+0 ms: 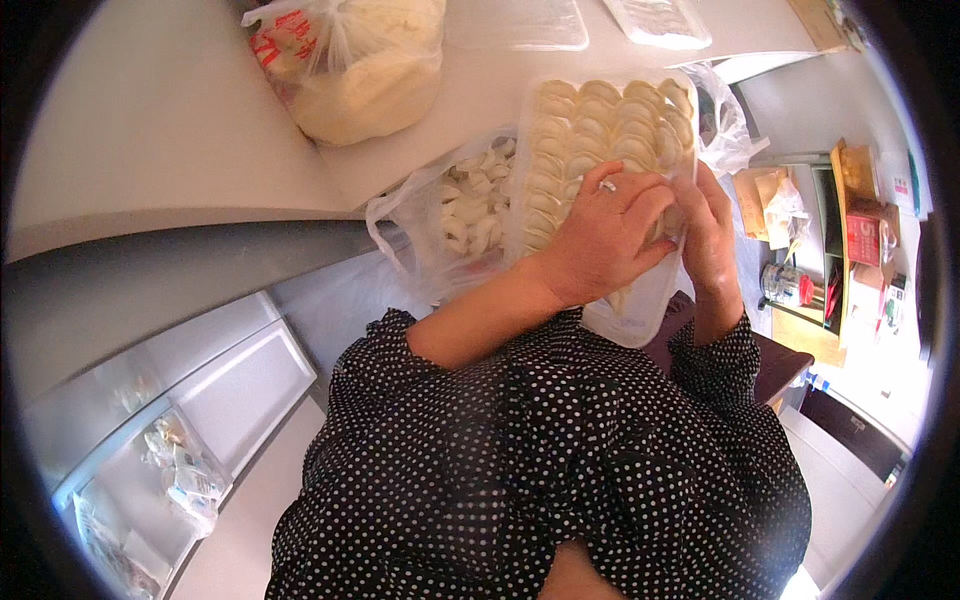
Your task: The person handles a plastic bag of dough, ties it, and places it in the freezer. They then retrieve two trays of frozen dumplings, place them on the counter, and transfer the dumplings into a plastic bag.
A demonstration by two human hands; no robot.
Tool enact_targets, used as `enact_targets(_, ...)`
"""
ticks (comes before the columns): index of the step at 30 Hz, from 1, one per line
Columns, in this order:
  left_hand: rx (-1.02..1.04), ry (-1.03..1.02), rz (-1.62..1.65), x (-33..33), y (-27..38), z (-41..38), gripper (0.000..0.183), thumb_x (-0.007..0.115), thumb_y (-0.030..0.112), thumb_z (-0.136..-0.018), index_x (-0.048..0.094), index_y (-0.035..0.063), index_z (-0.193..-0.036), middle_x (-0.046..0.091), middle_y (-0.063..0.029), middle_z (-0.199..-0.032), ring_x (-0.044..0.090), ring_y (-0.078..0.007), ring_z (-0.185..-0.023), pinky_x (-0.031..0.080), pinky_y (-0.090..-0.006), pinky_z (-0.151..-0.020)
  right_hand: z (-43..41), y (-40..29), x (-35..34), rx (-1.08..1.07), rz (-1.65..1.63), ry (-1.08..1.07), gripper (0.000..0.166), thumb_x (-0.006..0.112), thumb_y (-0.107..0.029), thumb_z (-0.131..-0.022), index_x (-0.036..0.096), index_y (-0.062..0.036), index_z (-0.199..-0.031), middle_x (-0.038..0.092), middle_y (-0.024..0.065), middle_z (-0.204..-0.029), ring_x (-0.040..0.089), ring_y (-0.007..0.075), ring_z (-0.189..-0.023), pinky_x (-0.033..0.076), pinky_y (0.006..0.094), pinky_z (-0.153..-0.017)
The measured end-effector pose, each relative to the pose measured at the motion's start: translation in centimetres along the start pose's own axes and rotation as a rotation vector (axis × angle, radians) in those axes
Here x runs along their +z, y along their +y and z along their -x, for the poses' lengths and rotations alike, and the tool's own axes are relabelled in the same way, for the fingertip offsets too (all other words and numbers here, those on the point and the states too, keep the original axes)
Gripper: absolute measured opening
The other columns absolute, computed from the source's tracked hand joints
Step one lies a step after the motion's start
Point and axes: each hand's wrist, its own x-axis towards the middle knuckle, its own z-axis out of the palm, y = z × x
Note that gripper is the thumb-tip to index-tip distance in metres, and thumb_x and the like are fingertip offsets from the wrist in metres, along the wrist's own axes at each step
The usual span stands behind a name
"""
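Note:
A white plastic tray (637, 319) holds rows of pale crescent dumplings (551, 169), with a bare stretch at its near end. My left hand (615, 225), with a ring on one finger, lies over the lower right rows; its fingertips are partly hidden, so whether it holds a dumpling cannot be told. At the tray's right edge, my right hand (709, 225) has its fingers around the rim. Left of the tray, an opened clear plastic bag (405, 232) contains many loose dumplings (476, 195).
A tied plastic bag of pale doughy food (367, 94) rests on the white counter (150, 135). Clear trays (517, 26) lie along the far side. Another thin bag (724, 120) is right of the dumpling tray. Shelves with boxes and a jar (784, 285) stand at right.

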Motion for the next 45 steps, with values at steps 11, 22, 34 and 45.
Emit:
enact_targets(11, 0.133, 0.083, -0.108, 0.0, 0.5, 0.2, 0.045, 0.071, 0.01, -0.068, 0.059, 0.0006, -0.109, 0.061, -0.0116, -0.108, 0.061, -0.0274, -0.095, 0.048, -0.0383, -0.081, 1.3, 0.9, -0.5, 0.075, -0.069, 0.038, 0.036, 0.052, -0.021, -0.095, 0.053, 0.0061, -0.119, 0.063, 0.0101, -0.105, 0.057, 0.0125, -0.093, 0.046, 0.0263, -0.083)
enact_targets(22, -0.472, 0.297, 0.489, 0.0, 0.6, 1.8, 0.044, 0.065, 0.0, -0.08, 0.051, 0.0001, -0.123, 0.061, -0.0135, -0.109, 0.065, -0.0229, -0.097, 0.054, -0.0342, -0.079, 2.4, 0.3, 0.9, 0.085, -0.003, 0.09, 0.047, 0.06, -0.027, -0.092, 0.05, 0.0083, -0.122, 0.063, 0.0129, -0.108, 0.06, 0.0153, -0.094, 0.048, 0.0287, -0.082)
enact_targets(34, -0.776, 0.044, -0.143, -5.7, -7.9, 10.3, 0.043, 0.058, 0.007, -0.085, 0.052, 0.0001, -0.127, 0.059, -0.0188, -0.123, 0.059, -0.0329, -0.108, 0.047, -0.0387, -0.093, 3.4, 1.7, 0.1, 0.119, -0.029, 0.11, 0.05, 0.062, -0.026, -0.09, 0.05, 0.0103, -0.122, 0.064, 0.0129, -0.105, 0.061, 0.015, -0.09, 0.049, 0.0275, -0.078)
enact_targets(45, -0.408, -0.06, -0.102, -4.7, -3.5, 5.7, 0.033, 0.059, 0.007, -0.085, 0.06, 0.0016, -0.117, 0.058, -0.0189, -0.123, 0.057, -0.0348, -0.113, 0.045, -0.0396, -0.096, 3.2, 2.3, 0.0, 0.139, 0.019, 0.093, 0.043, 0.061, -0.024, -0.091, 0.053, 0.0091, -0.116, 0.064, 0.0107, -0.1, 0.059, 0.0126, -0.087, 0.048, 0.026, -0.075)
